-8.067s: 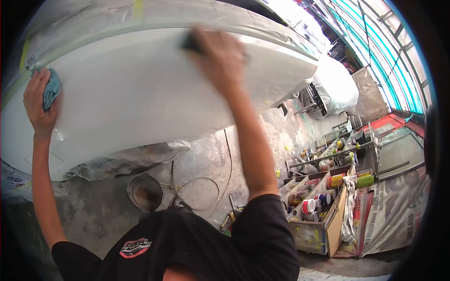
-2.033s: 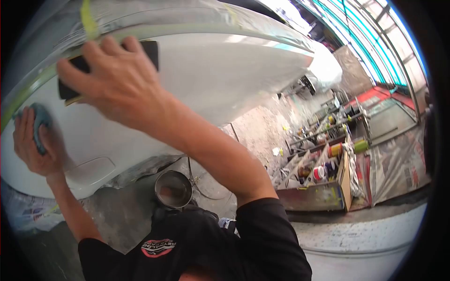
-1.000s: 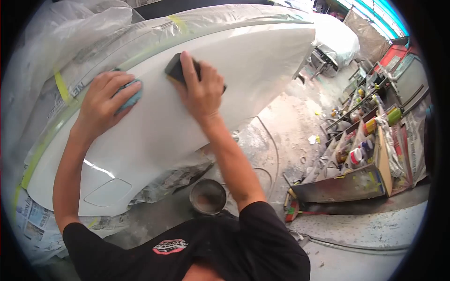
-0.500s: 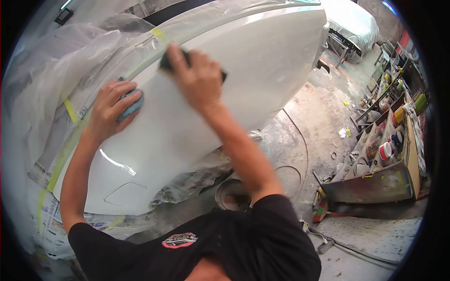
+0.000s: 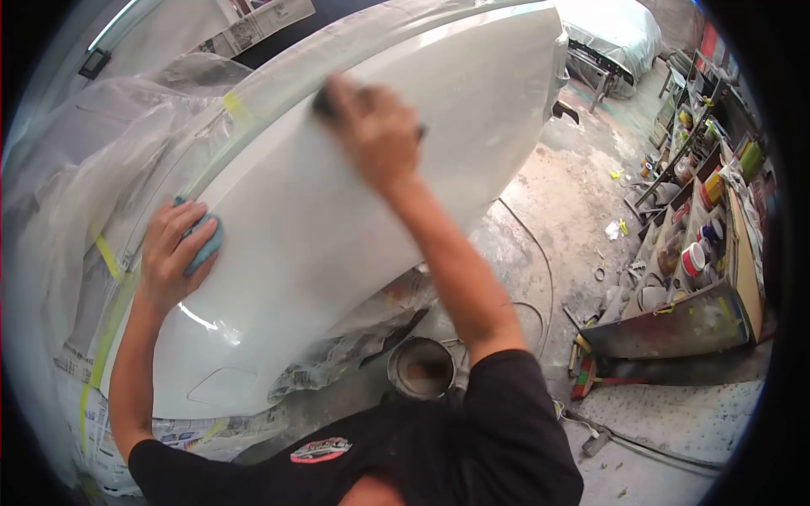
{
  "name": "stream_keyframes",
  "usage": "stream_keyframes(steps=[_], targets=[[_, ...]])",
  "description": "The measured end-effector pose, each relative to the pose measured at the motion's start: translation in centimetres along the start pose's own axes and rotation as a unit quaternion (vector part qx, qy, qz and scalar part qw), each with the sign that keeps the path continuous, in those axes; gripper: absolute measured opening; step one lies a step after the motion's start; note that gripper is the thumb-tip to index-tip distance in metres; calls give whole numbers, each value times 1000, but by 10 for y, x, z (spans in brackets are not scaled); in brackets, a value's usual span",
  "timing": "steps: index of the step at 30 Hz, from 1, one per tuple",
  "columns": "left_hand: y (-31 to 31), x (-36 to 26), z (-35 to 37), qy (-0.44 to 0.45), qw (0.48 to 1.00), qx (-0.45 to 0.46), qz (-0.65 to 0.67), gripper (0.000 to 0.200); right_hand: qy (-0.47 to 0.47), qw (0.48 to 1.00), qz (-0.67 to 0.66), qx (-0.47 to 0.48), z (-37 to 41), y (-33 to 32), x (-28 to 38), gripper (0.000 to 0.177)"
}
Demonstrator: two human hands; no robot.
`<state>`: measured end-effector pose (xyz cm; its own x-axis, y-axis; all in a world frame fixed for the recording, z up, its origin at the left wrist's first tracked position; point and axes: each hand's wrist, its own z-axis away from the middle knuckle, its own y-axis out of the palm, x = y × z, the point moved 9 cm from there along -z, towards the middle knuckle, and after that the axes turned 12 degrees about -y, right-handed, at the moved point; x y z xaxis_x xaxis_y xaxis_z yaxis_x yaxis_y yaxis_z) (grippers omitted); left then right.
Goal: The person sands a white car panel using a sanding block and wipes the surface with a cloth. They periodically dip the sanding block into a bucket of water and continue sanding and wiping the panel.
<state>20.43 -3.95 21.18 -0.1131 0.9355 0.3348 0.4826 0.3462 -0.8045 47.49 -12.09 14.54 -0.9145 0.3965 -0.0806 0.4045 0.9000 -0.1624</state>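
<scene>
A large, glossy pale-white car body panel (image 5: 278,228) stretches across the view, tilted up towards the far right. My right hand (image 5: 380,139) is closed on a black sanding block (image 5: 326,104) pressed to the panel near its upper edge; motion blurs both. Against the panel's left edge, my left hand (image 5: 173,253) grips a blue sponge (image 5: 203,244), its fingers curled over the top. Yellow masking tape (image 5: 234,105) and clear plastic sheeting (image 5: 84,152) border the panel on that side.
A metal bucket (image 5: 421,368) stands on the floor below the panel. Newspaper masking (image 5: 329,354) hangs under its lower edge. To the right, a wooden shelf unit (image 5: 675,333) carries cans and tools. A hose (image 5: 540,240) runs over the floor; a plastic-covered car (image 5: 612,34) stands farther back.
My right hand has slid the sanding block along the panel towards its far right end. My left hand keeps its hold on the sponge by the edge. The view has shifted a little.
</scene>
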Motion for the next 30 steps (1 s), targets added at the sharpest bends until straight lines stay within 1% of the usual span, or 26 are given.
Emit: stream_keyframes(steps=[1,2,3,4,6,8,9,10,11,13,14,15,16,17,18,20,21,22,23,24,27,28,29,30], targets=[[0,0,0,4,1000,-1,0,53,30,999,18,-16,-3,17,-53,54],[0,1,-2,8,1000,-2,0,54,95,995,-17,-22,-5,26,-111,58],[-1,0,-3,5,1000,-2,1,54,191,981,-1,18,-6,25,-158,62],[-3,0,-3,6,1000,-2,-2,54,235,972,17,25,-13,23,-180,62],[-3,-1,-4,7,1000,-4,-5,55,282,958,39,34,-13,31,-177,59],[-3,-1,-2,9,1000,-7,-6,54,224,973,34,41,-14,22,-109,55],[-1,-1,-2,9,1000,-9,-4,54,153,987,47,34,-13,15,-51,56],[0,-1,-3,10,1000,-10,-5,54,84,994,55,32,-5,11,-6,57],[0,-1,-3,8,1000,-8,-7,54,43,998,45,29,-1,11,-5,55],[0,0,-2,4,1000,0,-13,53,-33,999,22,17,-5,18,-35,50],[3,0,-3,2,1000,2,-10,53,24,1000,-8,11,-10,23,-89,47],[3,0,-4,3,1000,4,-8,53,142,989,-12,50,-4,34,-152,49],[1,1,-4,3,1000,4,-8,53,222,971,-21,85,0,44,-210,51],[-1,2,-2,2,1000,12,-8,53,293,947,-123,54,-12,18,-218,50],[-1,1,-2,2,1000,8,-8,53,282,955,-79,43,-16,21,-217,49],[-1,0,-6,4,1000,-1,-12,54,271,962,21,23,-8,36,-200,52],[-1,-1,-6,3,1000,0,-11,54,260,962,-24,86,-19,23,-148,45],[1,-1,-5,3,1000,2,-10,54,135,986,87,43,-10,40,-91,37],[3,1,-3,4,1000,-1,-12,53,65,982,170,38,-11,17,-22,38],[5,0,-2,5,1000,0,-14,53,15,994,48,-93,-8,-18,22,40],[6,2,1,8,1000,4,-25,51,-53,995,-12,-78,0,-7,-13,43],[8,3,-4,9,1000,4,-17,52,-25,999,43,-3,1,22,-67,43],[8,2,-6,7,1000,8,-11,52,101,994,3,47,9,45,-141,46],[3,0,-5,2,1000,14,-10,52,217,974,-44,45,7,31,-195,55]])
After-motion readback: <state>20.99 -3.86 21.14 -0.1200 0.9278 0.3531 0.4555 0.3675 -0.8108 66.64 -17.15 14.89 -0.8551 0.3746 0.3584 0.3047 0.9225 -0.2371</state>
